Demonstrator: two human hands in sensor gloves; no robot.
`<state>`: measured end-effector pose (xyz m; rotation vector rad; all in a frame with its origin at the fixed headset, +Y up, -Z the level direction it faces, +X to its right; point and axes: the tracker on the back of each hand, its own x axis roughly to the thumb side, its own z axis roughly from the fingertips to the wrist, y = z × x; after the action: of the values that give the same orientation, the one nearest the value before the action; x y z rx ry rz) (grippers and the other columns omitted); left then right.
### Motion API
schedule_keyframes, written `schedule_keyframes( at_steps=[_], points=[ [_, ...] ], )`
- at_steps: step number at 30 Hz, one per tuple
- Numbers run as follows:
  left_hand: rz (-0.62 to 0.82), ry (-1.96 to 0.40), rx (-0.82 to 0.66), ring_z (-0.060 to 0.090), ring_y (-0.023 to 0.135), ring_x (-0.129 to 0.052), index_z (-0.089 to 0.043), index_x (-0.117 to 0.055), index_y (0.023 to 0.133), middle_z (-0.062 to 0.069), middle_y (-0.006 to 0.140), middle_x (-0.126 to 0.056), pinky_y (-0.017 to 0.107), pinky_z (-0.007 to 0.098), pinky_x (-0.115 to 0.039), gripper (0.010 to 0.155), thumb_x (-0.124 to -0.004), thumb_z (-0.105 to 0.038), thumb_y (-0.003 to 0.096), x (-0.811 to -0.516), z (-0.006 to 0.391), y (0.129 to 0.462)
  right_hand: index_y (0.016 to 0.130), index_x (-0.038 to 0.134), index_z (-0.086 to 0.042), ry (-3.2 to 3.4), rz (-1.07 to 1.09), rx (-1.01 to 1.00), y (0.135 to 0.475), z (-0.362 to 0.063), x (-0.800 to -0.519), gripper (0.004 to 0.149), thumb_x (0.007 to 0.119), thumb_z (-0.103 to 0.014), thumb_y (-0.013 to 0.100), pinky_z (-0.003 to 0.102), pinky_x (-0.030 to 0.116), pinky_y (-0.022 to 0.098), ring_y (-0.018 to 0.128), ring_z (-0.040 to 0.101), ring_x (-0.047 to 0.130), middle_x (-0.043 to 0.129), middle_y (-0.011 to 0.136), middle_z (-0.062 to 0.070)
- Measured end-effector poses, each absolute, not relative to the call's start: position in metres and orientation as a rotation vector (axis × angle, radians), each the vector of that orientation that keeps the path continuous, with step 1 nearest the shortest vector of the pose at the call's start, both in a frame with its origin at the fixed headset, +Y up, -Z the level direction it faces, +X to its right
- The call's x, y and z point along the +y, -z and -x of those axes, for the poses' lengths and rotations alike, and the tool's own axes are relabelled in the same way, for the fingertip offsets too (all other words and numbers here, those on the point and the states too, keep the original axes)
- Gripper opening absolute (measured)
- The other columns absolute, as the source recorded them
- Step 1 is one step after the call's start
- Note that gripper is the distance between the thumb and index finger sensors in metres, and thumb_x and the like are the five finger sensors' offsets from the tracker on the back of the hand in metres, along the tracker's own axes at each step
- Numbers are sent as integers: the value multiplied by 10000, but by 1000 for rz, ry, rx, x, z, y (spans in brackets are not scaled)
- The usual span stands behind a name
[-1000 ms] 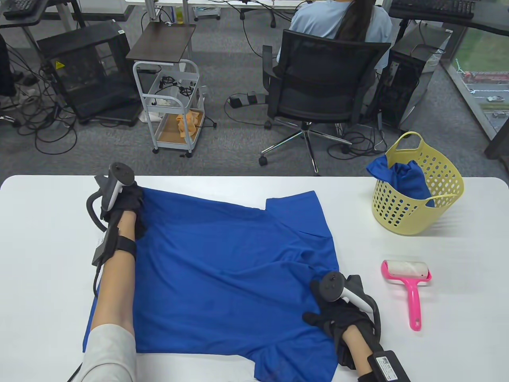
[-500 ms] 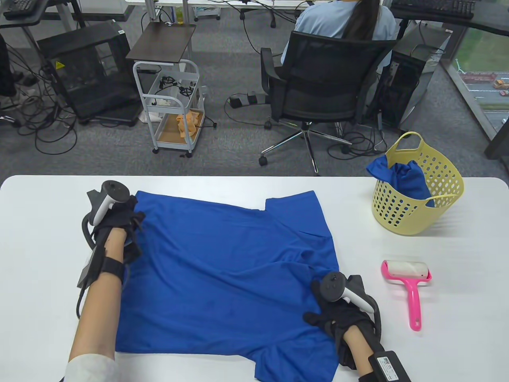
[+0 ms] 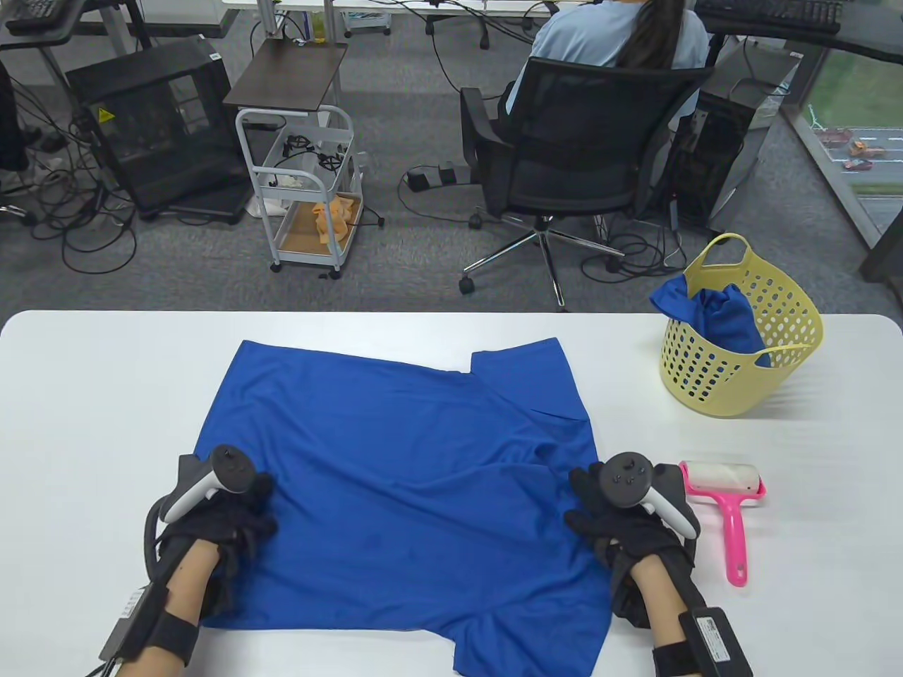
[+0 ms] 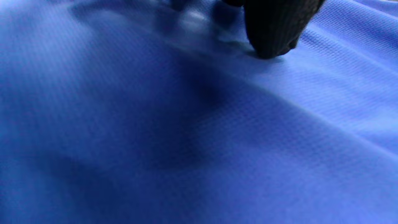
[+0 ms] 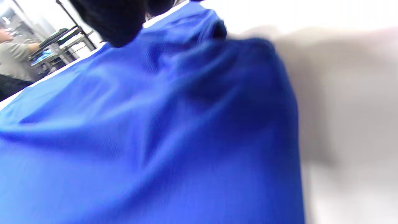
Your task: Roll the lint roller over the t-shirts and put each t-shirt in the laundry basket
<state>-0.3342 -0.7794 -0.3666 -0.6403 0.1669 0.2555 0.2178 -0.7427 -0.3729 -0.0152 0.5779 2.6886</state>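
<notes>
While the blue t-shirt (image 3: 402, 486) is spread on the white desk (image 3: 85, 395), its near edges are pressed by the left hand (image 3: 226, 522) and right hand (image 3: 621, 529), fingers loosely flat; an office chair (image 3: 578, 141) stands behind.

**Both gloved hands low on the shirt**

Left hand (image 3: 229, 518) rests on the t-shirt's (image 3: 402, 479) near left part, a fingertip (image 4: 270, 37) touching cloth. Right hand (image 3: 624, 525) lies at its near right edge, fingers loosely spread

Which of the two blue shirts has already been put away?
The crumpled blue t-shirt in the yellow laundry basket; the other blue t-shirt lies spread flat on the white table.
</notes>
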Motion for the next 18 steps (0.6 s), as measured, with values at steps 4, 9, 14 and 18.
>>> schedule_keyframes(
  at_steps=[4, 9, 14, 18],
  points=[
    [623, -292, 175, 368, 1118, -84, -477, -251, 1103, -61, 1182, -107, 754, 656, -261, 739, -707, -557, 527, -782, 338, 364, 1054, 472, -242, -2801, 133, 502, 406, -217, -730, 551, 655, -359, 548, 574, 631, 666, 980, 436, 596, 484, 1150, 110],
    [623, -325, 179, 339, 1112, -44, -484, -245, 1100, -86, 1175, -80, 748, 643, -218, 731, -695, -560, 529, -785, 341, 362, 1014, 596, -210, -2945, 466, 527, 451, -215, -741, 539, 717, -400, 524, 400, 805, 529, 759, 293, 869, 744, 1008, 107],
    [645, -330, 178, 326, 1103, -7, -495, -220, 1096, -106, 1165, -43, 745, 634, -189, 724, -672, -567, 536, -785, 341, 360, 880, 715, -245, -3120, 679, 603, 484, -209, -757, 485, 767, -483, 461, 200, 864, 286, 418, 63, 936, 929, 626, -66],
    [643, -333, 176, 324, 1100, 2, -494, -216, 1095, -104, 1163, -37, 742, 633, -179, 721, -665, -569, 536, -786, 341, 359, 817, 795, -283, -3117, 667, 672, 507, -208, -750, 366, 797, -451, 492, 140, 866, 204, 313, 25, 953, 969, 561, -79]
  ],
)
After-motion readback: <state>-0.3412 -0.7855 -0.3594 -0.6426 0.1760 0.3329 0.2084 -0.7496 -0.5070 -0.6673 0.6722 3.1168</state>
